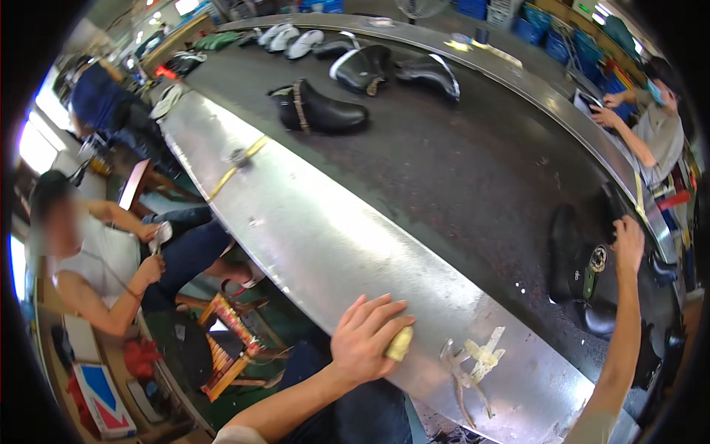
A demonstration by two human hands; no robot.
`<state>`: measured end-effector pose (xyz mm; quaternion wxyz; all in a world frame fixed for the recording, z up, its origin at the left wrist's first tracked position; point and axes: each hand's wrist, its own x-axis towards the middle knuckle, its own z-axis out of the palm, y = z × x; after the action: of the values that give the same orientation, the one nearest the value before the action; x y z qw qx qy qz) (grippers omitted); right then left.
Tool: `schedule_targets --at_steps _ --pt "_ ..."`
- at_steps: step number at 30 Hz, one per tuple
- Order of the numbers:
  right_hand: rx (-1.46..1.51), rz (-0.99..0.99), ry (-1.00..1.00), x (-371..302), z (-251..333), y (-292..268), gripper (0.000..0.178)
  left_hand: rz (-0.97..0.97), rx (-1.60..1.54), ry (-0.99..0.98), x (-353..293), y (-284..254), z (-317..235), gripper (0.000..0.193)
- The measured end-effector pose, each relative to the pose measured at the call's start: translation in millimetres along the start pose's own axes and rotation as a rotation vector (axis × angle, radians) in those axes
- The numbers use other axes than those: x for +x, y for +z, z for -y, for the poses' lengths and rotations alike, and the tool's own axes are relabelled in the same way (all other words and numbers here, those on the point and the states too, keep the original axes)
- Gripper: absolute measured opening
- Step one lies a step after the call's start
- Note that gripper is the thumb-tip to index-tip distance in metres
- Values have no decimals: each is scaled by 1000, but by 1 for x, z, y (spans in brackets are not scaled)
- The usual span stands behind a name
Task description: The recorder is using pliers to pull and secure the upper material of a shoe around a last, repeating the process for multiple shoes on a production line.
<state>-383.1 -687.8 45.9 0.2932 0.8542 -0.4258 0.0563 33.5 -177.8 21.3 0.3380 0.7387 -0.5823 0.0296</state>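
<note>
- Pale yellow, rounded block (400, 345): grasped in the left hand (366, 339), over the silvery metal table border (333, 214).
- Right hand (629, 240): fingers at a slim black footwear piece (612, 206) above the dark, flat belt (473, 177); I cannot tell whether they grip it.
- Black boot with a green strap (563, 255): beside that piece.
- Metal pliers (458, 376): on the border, near pale crossed tape strips (484, 356).

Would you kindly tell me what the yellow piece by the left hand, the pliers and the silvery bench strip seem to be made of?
Yellow piece by the left hand: dull, mottled, possibly rubber, foam or tape; hard to tell.
Pliers: probably metal, greyish with slight shine.
Bench strip: very likely sheet metal, smooth, given its bright, streaky reflections.
</note>
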Motion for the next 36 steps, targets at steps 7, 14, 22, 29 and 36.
schedule_targets --at_steps 7,14,22,29,36 --pt "601 -574 768 5 -79 -130 83 -18 -90 57 -4 8 0 43" --pt "1113 -456 307 -72 149 -381 52 -8 -621 -99 -26 -15 -11 35" --pt "1799 464 122 -150 391 -390 39 196 -1517 -529 -116 -72 -61 73" --pt "2272 1077 258 -217 467 -344 84 -90 -2235 -946 -200 -98 -23 71" --pt "1907 912 321 -310 461 -326 35 -87 -1302 -1166 -264 -37 8 36"
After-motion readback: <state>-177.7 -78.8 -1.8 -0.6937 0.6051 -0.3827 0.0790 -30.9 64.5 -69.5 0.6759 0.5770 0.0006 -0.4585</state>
